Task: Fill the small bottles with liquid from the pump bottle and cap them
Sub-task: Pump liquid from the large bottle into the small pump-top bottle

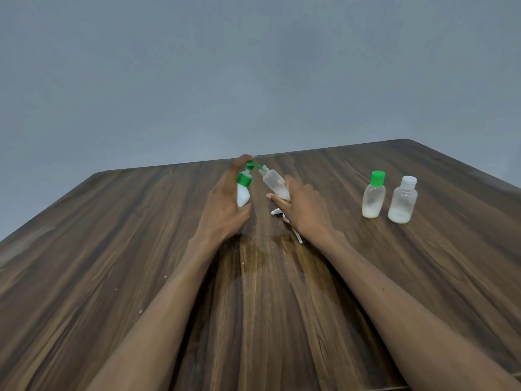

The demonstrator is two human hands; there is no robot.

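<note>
Dark brown wood-grain counter (394, 277) with a wet smear near its middle; plain grey wall (253, 66) behind.

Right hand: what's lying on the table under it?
A thin white piece pokes out beneath the right hand; the rest is covered, so I cannot identify it.
</note>
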